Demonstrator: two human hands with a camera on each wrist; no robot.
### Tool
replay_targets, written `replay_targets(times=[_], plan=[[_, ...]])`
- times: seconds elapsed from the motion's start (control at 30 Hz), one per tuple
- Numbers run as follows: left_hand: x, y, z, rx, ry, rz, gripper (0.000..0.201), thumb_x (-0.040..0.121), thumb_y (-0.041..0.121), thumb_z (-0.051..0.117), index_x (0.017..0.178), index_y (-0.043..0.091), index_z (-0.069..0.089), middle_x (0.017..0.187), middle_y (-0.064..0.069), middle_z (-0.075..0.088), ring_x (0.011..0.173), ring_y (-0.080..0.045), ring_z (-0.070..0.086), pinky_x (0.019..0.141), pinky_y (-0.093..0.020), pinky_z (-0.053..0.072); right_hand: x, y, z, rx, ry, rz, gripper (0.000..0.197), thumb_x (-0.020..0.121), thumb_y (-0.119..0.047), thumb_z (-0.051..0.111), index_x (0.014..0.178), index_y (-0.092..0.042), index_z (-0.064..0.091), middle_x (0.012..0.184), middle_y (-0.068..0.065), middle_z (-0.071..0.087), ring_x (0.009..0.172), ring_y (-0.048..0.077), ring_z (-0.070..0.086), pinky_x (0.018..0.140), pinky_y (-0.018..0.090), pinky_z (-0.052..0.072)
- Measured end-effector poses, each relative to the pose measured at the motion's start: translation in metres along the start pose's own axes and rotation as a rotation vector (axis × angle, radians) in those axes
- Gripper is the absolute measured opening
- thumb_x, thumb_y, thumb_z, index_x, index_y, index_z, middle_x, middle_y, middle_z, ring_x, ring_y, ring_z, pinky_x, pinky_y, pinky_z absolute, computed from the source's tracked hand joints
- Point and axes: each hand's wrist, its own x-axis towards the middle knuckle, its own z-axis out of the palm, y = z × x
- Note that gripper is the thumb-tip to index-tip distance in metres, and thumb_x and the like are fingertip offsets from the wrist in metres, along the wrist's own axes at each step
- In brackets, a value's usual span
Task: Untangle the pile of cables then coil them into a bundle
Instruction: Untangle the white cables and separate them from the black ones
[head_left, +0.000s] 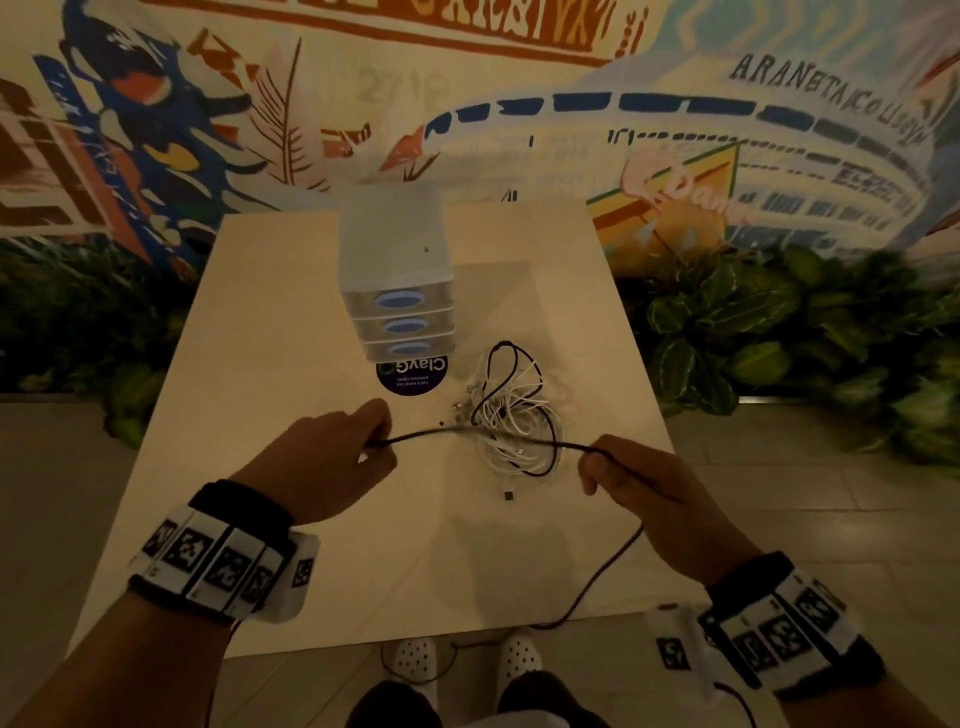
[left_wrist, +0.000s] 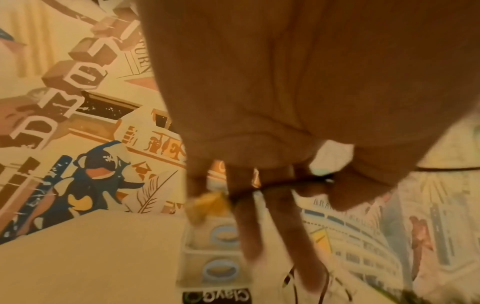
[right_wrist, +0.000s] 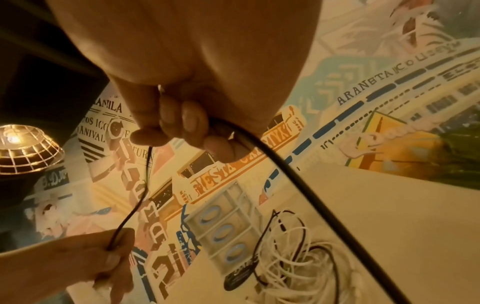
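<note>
A tangled pile of white and black cables (head_left: 511, 415) lies on the pale table (head_left: 291, 332), to the right of its middle. One black cable (head_left: 431, 432) is stretched above the pile between both hands. My left hand (head_left: 332, 457) pinches its left end between thumb and fingers. My right hand (head_left: 631, 478) grips it further along, and the rest of it (head_left: 597, 587) hangs off the table's front edge. In the right wrist view the curled fingers (right_wrist: 189, 121) hold the black cable (right_wrist: 285, 166) above the pile (right_wrist: 293, 259). In the left wrist view the cable (left_wrist: 272, 185) crosses my fingers (left_wrist: 246, 216).
A small white three-drawer unit (head_left: 397, 291) stands at the table's back middle, with a round dark sticker (head_left: 413, 376) in front of it. A loose connector (head_left: 509, 493) lies near the pile. Leafy plants (head_left: 779, 332) flank the table below a painted wall. My feet (head_left: 462, 660) are under the front edge.
</note>
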Motion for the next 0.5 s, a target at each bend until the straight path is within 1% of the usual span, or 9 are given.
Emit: replay_targets(times=[0.07, 0.13, 0.17, 0.23, 0.27, 0.33, 0.4, 0.43, 0.5], plan=[[0.003, -0.005, 0.007, 0.055, 0.098, -0.051, 0.014, 0.098, 0.039, 0.052, 0.093, 0.030, 0.042, 0.083, 0.010, 0.054, 0.080, -0.019, 0.050, 0.068, -0.034, 0.037, -0.005, 0.005, -0.016, 0.017, 0.005, 0.002, 0.029, 0.102, -0.029, 0.049, 0.078, -0.020, 0.062, 0.069, -0.009, 0.052, 0.064, 0.005, 0.045, 0.064, 0.020, 0.037], [0.004, -0.006, 0.006, -0.052, 0.125, -0.093, 0.009, 0.101, 0.038, 0.049, 0.096, 0.031, 0.045, 0.085, 0.010, 0.055, 0.079, -0.018, 0.053, 0.066, -0.035, 0.043, -0.011, 0.012, -0.028, -0.089, -0.069, 0.033, 0.028, 0.103, -0.032, 0.052, 0.080, -0.026, 0.067, 0.068, -0.013, 0.057, 0.063, 0.005, 0.051, 0.064, 0.023, 0.043], [0.005, -0.005, 0.003, -0.131, 0.123, -0.113, 0.008, 0.102, 0.037, 0.047, 0.097, 0.031, 0.045, 0.083, 0.009, 0.056, 0.074, -0.017, 0.055, 0.064, -0.036, 0.045, -0.012, 0.016, -0.032, -0.201, -0.156, 0.049, 0.024, 0.102, -0.034, 0.056, 0.083, -0.031, 0.070, 0.072, -0.016, 0.062, 0.067, 0.005, 0.059, 0.068, 0.023, 0.048], [0.004, 0.002, -0.005, -0.209, 0.150, -0.101, 0.008, 0.103, 0.036, 0.045, 0.095, 0.032, 0.045, 0.078, 0.007, 0.056, 0.066, -0.014, 0.055, 0.061, -0.038, 0.046, -0.014, 0.021, -0.033, -0.455, -0.380, 0.098, 0.010, 0.096, -0.048, 0.063, 0.098, -0.045, 0.073, 0.090, -0.026, 0.068, 0.089, -0.001, 0.064, 0.086, 0.022, 0.049], [0.002, 0.009, -0.010, -0.212, 0.188, -0.064, 0.011, 0.102, 0.035, 0.045, 0.092, 0.031, 0.045, 0.076, 0.007, 0.054, 0.066, -0.013, 0.053, 0.060, -0.039, 0.045, -0.015, 0.024, -0.032, -0.557, -0.484, 0.134, 0.021, 0.091, -0.060, 0.063, 0.110, -0.053, 0.069, 0.105, -0.033, 0.066, 0.102, -0.007, 0.058, 0.095, 0.021, 0.045], [-0.004, 0.024, -0.021, -0.220, 0.251, 0.066, 0.011, 0.095, 0.037, 0.041, 0.088, 0.029, 0.045, 0.077, 0.006, 0.050, 0.066, -0.012, 0.050, 0.060, -0.038, 0.044, -0.011, 0.027, -0.031, -0.659, -0.602, 0.259, 0.064, 0.077, -0.082, 0.060, 0.136, -0.058, 0.050, 0.132, -0.039, 0.049, 0.121, -0.013, 0.040, 0.109, 0.023, 0.033], [-0.008, 0.041, -0.032, -0.236, 0.246, 0.190, 0.013, 0.090, 0.037, 0.034, 0.086, 0.030, 0.045, 0.081, 0.007, 0.047, 0.068, -0.014, 0.049, 0.058, -0.035, 0.042, 0.000, 0.024, -0.029, -0.675, -0.529, 0.290, 0.096, 0.065, -0.095, 0.054, 0.149, -0.054, 0.034, 0.147, -0.035, 0.040, 0.134, -0.007, 0.035, 0.117, 0.028, 0.029], [-0.007, 0.048, -0.035, -0.245, 0.237, 0.235, 0.014, 0.091, 0.036, 0.033, 0.084, 0.032, 0.045, 0.082, 0.009, 0.046, 0.069, -0.014, 0.048, 0.059, -0.032, 0.040, 0.008, 0.021, -0.025, -0.647, -0.449, 0.260, 0.101, 0.063, -0.098, 0.050, 0.150, -0.052, 0.033, 0.150, -0.032, 0.040, 0.137, -0.005, 0.036, 0.119, 0.031, 0.031], [-0.002, 0.059, -0.036, -0.269, 0.232, 0.301, 0.016, 0.094, 0.035, 0.032, 0.084, 0.034, 0.044, 0.083, 0.010, 0.045, 0.071, -0.012, 0.048, 0.059, -0.030, 0.039, 0.026, 0.006, -0.008, -0.534, -0.340, 0.176, 0.096, 0.066, -0.099, 0.043, 0.148, -0.048, 0.039, 0.148, -0.029, 0.045, 0.135, -0.006, 0.042, 0.117, 0.032, 0.036]])
